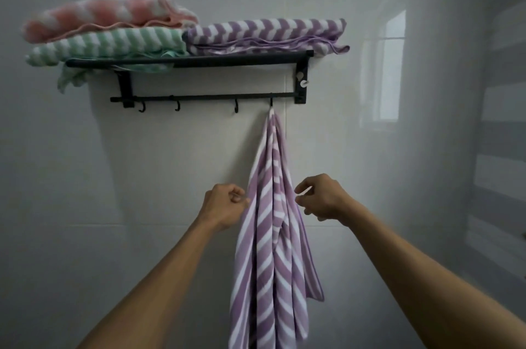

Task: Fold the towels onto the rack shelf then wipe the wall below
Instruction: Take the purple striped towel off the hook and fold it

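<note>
A purple-and-white striped towel (270,234) hangs in loose folds from the rightmost hook (271,103) of a black wall rack (199,59). My left hand (225,204) has its fingers curled and pinches the towel's left edge at mid-height. My right hand (321,197) hovers just off the towel's right edge, fingers loosely curled with thumb and forefinger apart, holding nothing. On the rack shelf lie three folded towels: a pink one (108,16) on top of a green one (108,45) at the left, and a purple one (267,34) at the right.
Three bare hooks (178,106) hang from the rack's lower bar to the left of the towel. The tiled wall (159,177) below the rack is pale and glossy. A side wall (501,149) meets it at the right, where a window is reflected.
</note>
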A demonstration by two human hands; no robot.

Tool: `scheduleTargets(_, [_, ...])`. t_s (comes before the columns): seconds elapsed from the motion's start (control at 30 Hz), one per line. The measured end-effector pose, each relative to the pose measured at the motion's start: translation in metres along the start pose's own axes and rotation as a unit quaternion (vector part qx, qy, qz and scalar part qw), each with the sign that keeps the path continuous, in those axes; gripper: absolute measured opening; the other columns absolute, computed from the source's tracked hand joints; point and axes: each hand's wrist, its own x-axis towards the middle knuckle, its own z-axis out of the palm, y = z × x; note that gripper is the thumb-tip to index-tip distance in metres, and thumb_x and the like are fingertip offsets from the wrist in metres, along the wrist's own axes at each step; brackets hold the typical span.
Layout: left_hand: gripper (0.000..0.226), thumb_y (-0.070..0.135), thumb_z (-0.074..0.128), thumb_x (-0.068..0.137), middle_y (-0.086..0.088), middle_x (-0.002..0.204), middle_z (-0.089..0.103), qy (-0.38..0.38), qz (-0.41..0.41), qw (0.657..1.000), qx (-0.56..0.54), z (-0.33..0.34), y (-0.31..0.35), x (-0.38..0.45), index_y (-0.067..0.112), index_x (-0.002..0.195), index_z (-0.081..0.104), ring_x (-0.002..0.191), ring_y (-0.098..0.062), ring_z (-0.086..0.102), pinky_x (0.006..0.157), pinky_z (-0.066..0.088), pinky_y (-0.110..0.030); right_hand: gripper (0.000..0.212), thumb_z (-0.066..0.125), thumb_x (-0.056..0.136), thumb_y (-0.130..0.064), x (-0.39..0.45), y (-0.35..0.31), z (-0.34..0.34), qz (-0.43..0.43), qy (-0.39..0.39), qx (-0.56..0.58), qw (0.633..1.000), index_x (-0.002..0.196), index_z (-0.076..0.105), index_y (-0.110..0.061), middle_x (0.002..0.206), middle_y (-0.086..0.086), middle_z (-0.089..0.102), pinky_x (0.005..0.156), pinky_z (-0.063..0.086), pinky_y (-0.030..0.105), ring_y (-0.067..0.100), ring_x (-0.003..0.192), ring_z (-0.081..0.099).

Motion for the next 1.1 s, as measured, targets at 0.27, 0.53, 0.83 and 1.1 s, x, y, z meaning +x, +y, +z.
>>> scheduleTargets(0.27, [0.036, 0.031, 0.076, 0.084, 0.002, 0.094, 0.071, 0.008, 0.001, 0.999, -0.031, 0.048, -0.01, 0.092, 0.014, 0.115, 0.069, 0.102, -0.021, 0.067, 0.094, 0.05, -0.026, 0.041, 0.061, 0.094, -0.013, 0.084, 0.017, 0.014, 0.028, 0.001, 0.008, 1.0, 0.134, 0.057, -0.01, 0.104, 0.016, 0.073, 0.061, 0.061, 0.033, 0.032, 0.092, 0.073])
scheduleTargets(0.53, [0.042, 0.053, 0.061, 0.092, 0.004, 0.108, 0.071, 0.02, 0.077, 0.993, -0.087, 0.07, 0.018, 0.187, 0.02, 0.117, 0.065, 0.101, -0.019, 0.066, 0.091, 0.052, -0.03, 0.056, 0.061, 0.097, -0.038, 0.179, -0.003, 0.022, -0.018, 0.11, 0.092, 0.99, 0.149, 0.044, -0.023, 0.144, 0.007, 0.054, 0.054, 0.057, 0.03, 0.03, 0.103, 0.068])
scheduleTargets(0.83, [0.026, 0.036, 0.065, 0.089, 0.007, 0.1, 0.071, 0.045, 0.156, 0.973, -0.162, 0.082, 0.038, 0.242, 0.028, 0.114, 0.064, 0.091, -0.015, 0.068, 0.08, 0.057, -0.031, 0.033, 0.057, 0.097, -0.024, 0.236, -0.021, 0.018, -0.126, 0.205, 0.112, 0.964, 0.13, 0.062, -0.026, 0.086, -0.003, 0.07, 0.079, 0.06, 0.038, 0.018, 0.081, 0.07])
scheduleTargets(1.1, [0.028, 0.008, 0.061, 0.092, 0.006, 0.1, 0.071, 0.095, 0.226, 0.95, -0.193, 0.081, 0.048, 0.257, 0.025, 0.114, 0.065, 0.091, -0.01, 0.066, 0.073, 0.051, -0.017, 0.017, 0.057, 0.099, -0.021, 0.252, -0.029, 0.01, -0.17, 0.285, 0.154, 0.931, 0.111, 0.069, -0.023, 0.084, -0.013, 0.061, 0.075, 0.057, 0.036, 0.023, 0.086, 0.066])
